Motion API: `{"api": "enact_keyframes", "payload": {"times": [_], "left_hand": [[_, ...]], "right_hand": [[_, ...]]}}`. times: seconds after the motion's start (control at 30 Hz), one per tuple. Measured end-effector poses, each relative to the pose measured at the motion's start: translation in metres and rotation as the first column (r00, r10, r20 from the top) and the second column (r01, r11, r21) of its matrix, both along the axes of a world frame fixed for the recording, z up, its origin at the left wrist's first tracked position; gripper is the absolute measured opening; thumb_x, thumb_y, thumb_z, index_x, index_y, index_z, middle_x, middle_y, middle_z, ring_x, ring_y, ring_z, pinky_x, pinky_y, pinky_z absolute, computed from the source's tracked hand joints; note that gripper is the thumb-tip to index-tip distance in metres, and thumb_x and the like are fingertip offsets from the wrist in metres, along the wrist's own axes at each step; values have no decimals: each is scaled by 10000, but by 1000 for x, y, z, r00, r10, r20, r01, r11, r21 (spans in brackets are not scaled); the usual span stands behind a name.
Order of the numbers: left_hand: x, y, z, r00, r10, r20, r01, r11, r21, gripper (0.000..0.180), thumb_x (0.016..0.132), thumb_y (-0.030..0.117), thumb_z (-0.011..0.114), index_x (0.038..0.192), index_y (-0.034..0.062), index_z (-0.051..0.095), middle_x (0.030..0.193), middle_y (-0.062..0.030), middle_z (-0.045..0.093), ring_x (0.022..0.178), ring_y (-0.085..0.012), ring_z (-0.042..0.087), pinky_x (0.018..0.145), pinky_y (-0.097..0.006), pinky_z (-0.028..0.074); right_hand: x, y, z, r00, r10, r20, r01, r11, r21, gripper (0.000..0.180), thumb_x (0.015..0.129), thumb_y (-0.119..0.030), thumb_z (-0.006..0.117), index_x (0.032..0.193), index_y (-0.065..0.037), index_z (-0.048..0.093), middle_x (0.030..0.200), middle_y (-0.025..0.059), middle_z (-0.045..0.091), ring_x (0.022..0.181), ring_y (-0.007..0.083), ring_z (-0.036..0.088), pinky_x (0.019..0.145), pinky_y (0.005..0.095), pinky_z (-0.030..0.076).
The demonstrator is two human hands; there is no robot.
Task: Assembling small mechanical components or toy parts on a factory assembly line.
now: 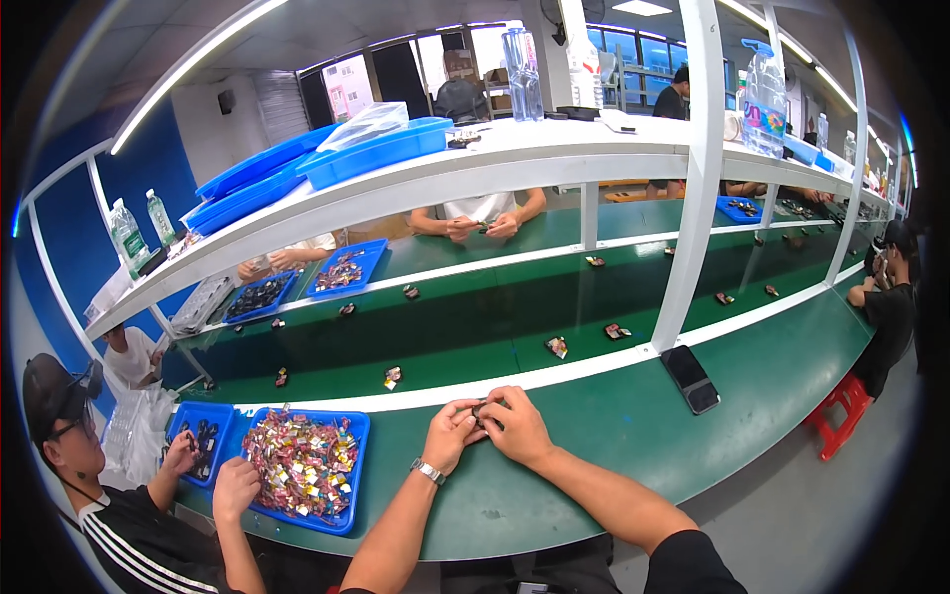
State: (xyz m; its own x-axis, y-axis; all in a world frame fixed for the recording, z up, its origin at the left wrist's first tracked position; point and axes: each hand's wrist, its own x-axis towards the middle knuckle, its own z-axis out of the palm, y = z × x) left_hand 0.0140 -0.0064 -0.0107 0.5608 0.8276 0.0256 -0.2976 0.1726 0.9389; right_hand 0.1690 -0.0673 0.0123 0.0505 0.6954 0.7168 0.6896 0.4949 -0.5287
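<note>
Over the near edge of the green worktable [584, 416], my left hand [447, 438] and my right hand [522, 430] meet. Between their fingertips is a small dark part [479, 417], mostly covered by the fingers, so its exact kind cannot be made out. Both hands are closed on it, with the right fingers over its top. To the left lies a blue tray [364, 465] heaped with small reddish-wired pieces bearing white and yellow bits. A black smartphone [690, 379] rests to the right of my hands.
Beyond a white rail [445, 398] runs a dark green belt [465, 342] with scattered small assemblies [556, 346]. A white post [693, 198] rises to an overhead shelf [554, 148] with bottles and trays. At left, a co-worker's hand [236, 485] is beside a second blue tray [224, 424].
</note>
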Motion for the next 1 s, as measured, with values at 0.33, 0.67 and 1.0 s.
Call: {"api": "enact_keyframes", "payload": {"times": [0.33,0.67,1.0], "left_hand": [[1,-1,-1,1000,5,7,-5,1000,-18,252,962,-15,473,1214,-4,480,1148,-125,629,1041,-202,632,898,-359,555],[3,-1,-1,999,38,1,-38,999,-10,238,958,-37,464,1193,-4,481,1124,-136,635,1001,-206,647,875,-369,567],[0,5,-1,995,97,12,-97,995,-37,358,964,6,457,1317,6,398,1333,-152,520,1082,-232,608,917,-401,534]], "right_hand": [[-3,-3,-5,979,-63,194,51,997,63,179,747,-58,675,926,-69,667,961,40,589,903,229,589,695,339,540],[-1,3,-14,938,-92,335,49,990,134,197,716,-51,685,912,-61,668,941,59,589,895,227,595,705,335,534],[-5,19,-13,984,13,179,-15,1000,10,247,752,-112,711,985,-41,672,1147,123,604,1004,306,598,871,389,510]]}}
